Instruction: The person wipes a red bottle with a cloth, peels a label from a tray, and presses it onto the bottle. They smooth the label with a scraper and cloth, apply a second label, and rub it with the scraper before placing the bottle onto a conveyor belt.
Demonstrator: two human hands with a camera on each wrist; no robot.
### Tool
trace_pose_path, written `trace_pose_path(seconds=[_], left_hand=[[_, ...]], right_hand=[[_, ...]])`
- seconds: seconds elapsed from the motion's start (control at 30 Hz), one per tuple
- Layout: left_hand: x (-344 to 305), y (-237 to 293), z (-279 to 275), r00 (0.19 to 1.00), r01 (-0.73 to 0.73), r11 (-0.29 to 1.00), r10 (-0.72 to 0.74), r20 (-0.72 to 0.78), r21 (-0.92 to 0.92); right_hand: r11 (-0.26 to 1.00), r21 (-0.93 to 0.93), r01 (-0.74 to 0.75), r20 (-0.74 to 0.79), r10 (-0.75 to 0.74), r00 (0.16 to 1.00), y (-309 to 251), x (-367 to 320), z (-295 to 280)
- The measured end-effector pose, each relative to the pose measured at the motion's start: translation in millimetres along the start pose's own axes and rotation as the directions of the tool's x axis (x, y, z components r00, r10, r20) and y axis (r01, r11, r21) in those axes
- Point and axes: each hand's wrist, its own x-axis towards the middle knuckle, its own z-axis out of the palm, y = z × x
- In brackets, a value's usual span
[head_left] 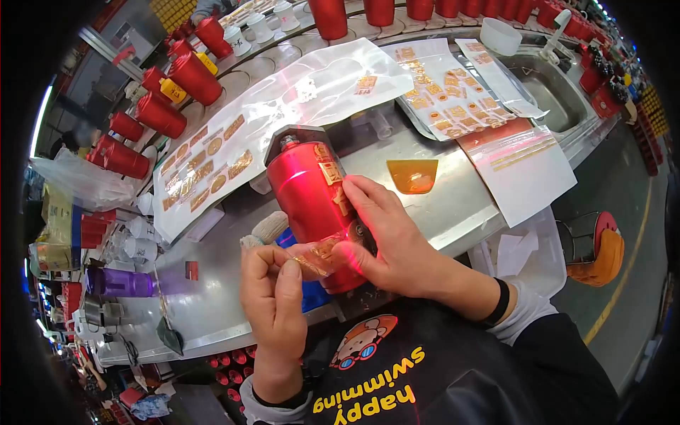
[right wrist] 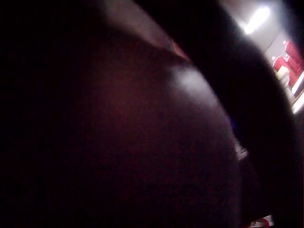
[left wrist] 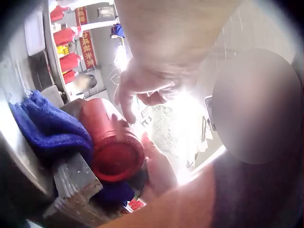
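Note:
A glossy red bottle (head_left: pixel 312 191) with gold lettering lies tilted in a dark holder (head_left: pixel 273 145), its narrow neck pointing away. My left hand (head_left: pixel 273 297) pinches a clear film with gold print (head_left: pixel 315 256) between thumb and fingers; the film's other end lies at the lower part of the bottle. My right hand (head_left: pixel 389 237) lies along the bottle's right side, fingers extended and thumb pressing by the film. In the left wrist view, the bottle's round base (left wrist: pixel 118 161) faces the camera beside a blue cloth (left wrist: pixel 52 126). The right wrist view is mostly dark.
Sheets of gold stickers (head_left: pixel 209 166) spread behind the bottle, and more lie on a tray (head_left: pixel 453 92) at right. An amber scraper (head_left: pixel 413 176) rests on the metal table (head_left: pixel 453 212). Red bottles (head_left: pixel 191 78) line the conveyor. A sink (head_left: pixel 559 92) stands back right.

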Motion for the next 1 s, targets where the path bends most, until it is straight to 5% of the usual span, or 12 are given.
trace_pose_path(seconds=[0.37,1.0], left_hand=[[-4,-2,2,0.997,0.019,0.993,-0.011,-0.075,0.114],[-1,2,8,0.999,-0.013,0.995,0.018,-0.051,0.099]], right_hand=[[0.992,-0.124,-0.028,-0.011,0.027,1.000,-13,4,5],[0.999,0.042,-0.001,-0.027,0.002,1.000,4,3,1]])
